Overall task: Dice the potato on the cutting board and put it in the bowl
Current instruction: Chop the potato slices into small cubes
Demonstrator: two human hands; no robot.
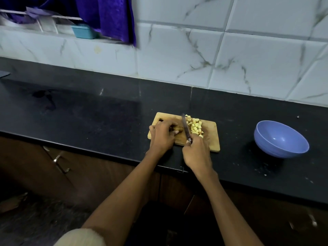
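Observation:
A wooden cutting board [212, 137] lies on the black counter. My left hand [162, 134] curls over the uncut brown piece of potato [179, 129] and holds it against the board. My right hand [197, 153] grips the handle of a knife [185, 127], whose blade lies across the board just right of the potato piece. A heap of several pale yellow potato cubes [195, 126] sits right of the blade. The blue bowl [280, 139] stands on the counter to the right of the board, with nothing visible inside.
The black counter [88, 110] stretches left and right, backed by a white tiled wall [230, 55]. A teal tub [83, 31] and a purple cloth [110, 16] sit at a window ledge far left. Cabinet handles [60, 162] show below the counter edge.

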